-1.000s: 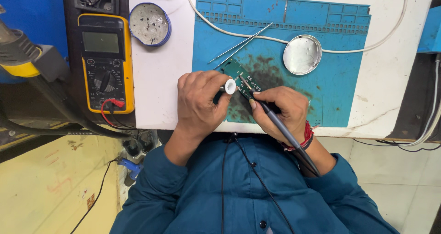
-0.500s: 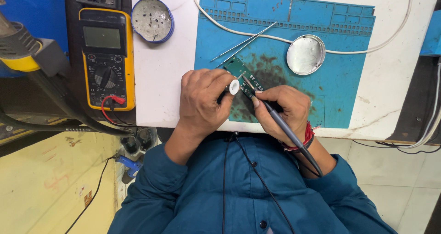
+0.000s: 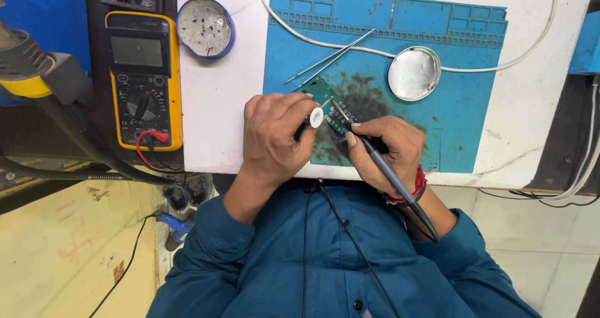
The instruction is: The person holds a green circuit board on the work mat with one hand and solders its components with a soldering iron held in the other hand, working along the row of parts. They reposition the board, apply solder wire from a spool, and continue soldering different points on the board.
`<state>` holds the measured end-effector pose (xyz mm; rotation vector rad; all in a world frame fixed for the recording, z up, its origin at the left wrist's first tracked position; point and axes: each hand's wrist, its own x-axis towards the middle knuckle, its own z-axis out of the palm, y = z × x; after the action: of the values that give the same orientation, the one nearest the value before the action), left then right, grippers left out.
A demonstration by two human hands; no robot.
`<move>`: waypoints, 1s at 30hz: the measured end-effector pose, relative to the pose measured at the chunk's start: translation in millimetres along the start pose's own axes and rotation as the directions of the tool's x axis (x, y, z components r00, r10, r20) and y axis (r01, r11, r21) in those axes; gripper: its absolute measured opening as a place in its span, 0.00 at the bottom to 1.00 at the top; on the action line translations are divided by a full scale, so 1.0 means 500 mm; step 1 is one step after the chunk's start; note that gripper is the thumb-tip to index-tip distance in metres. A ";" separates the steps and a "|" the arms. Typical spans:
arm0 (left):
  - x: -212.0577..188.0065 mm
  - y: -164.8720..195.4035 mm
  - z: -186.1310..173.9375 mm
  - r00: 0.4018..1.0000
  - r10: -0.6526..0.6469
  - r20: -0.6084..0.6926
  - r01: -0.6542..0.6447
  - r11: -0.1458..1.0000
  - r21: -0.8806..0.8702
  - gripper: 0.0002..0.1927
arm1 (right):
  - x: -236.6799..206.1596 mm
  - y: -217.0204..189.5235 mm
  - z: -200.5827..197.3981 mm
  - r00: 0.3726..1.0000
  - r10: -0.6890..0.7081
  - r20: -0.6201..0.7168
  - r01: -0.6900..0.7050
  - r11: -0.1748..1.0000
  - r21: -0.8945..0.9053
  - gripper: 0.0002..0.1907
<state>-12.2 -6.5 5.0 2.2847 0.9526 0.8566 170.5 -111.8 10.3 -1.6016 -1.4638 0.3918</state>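
Green and dotted with pale pads, a small circuit board (image 3: 331,105) is seen lying on the stained blue mat (image 3: 462,62) near the desk (image 3: 219,105) front edge. The left hand (image 3: 275,137) is curled beside it, its grip pinched on a small white spool (image 3: 316,117). The right hand (image 3: 384,149) is closed pen-fashion around a slim dark soldering iron (image 3: 387,174), tip laid on the board. Metal tweezers (image 3: 331,55), a round tin lid (image 3: 414,73), a white cable (image 3: 300,34) and a yellow multimeter (image 3: 144,80) are set around.
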 end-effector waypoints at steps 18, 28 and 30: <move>0.000 -0.001 0.000 1.000 0.013 0.011 -0.013 1.000 -0.001 0.13 | 0.006 -0.005 0.003 0.999 -0.037 0.032 0.039 0.998 -0.056 0.09; 0.001 0.000 0.000 1.000 0.022 0.001 -0.022 1.000 -0.002 0.13 | 0.009 -0.008 0.002 0.999 -0.038 0.033 0.040 0.998 -0.047 0.09; 0.001 0.000 -0.001 1.000 0.021 0.005 -0.021 1.000 -0.006 0.13 | 0.009 -0.009 0.003 0.998 -0.046 0.037 0.048 0.998 -0.042 0.08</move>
<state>-12.2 -6.1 5.6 2.2942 0.9243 0.8607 168.0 -107.5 14.5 -1.5979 -1.5432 0.3664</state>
